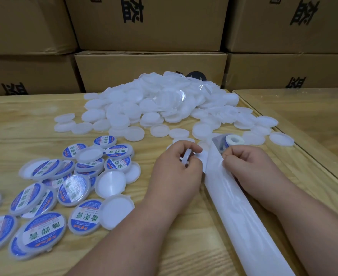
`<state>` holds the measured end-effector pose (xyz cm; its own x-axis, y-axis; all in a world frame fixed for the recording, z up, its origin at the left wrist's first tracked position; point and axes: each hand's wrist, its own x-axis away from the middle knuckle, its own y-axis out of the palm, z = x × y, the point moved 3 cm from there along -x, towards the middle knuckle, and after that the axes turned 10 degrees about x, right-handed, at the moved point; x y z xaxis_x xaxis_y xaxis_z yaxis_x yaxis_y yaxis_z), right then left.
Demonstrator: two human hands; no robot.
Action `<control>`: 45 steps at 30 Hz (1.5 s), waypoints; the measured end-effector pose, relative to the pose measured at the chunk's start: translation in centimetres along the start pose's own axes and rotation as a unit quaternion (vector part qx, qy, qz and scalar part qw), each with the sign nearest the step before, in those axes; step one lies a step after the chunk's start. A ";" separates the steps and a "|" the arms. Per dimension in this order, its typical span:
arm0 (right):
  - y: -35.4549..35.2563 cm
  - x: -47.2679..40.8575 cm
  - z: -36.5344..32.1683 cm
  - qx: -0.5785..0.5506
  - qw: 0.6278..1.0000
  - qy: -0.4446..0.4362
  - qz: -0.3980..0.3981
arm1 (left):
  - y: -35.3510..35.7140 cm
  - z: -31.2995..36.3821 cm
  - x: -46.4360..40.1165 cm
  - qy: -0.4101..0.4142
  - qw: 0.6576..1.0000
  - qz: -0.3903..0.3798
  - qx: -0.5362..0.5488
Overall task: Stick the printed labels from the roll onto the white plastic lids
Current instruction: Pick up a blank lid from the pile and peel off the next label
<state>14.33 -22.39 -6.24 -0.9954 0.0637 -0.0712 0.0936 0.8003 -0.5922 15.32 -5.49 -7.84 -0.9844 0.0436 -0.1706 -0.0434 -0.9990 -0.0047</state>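
We are gripping a white lid [187, 157] on edge in our left hand [176, 166], while our right hand [247, 164] fingers are pinching the backing strip [233, 206] near the label roll [232, 141] on the bench [15, 120].

Label roll [229, 142] partly behind backing strip [243, 216]

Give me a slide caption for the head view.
Left hand holds a white lid; right hand peels at the backing strip.
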 end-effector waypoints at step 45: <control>0.6 0.2 -1.1 -0.236 0.959 -0.079 0.137 | -0.9 1.3 -0.2 0.002 0.962 -0.008 0.274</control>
<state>14.21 -21.23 -5.69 -0.9159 0.2490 -0.3149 0.2949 0.9495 -0.1071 15.29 -4.59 -6.54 -0.9822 0.0588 -0.1786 -0.1439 -0.8464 0.5127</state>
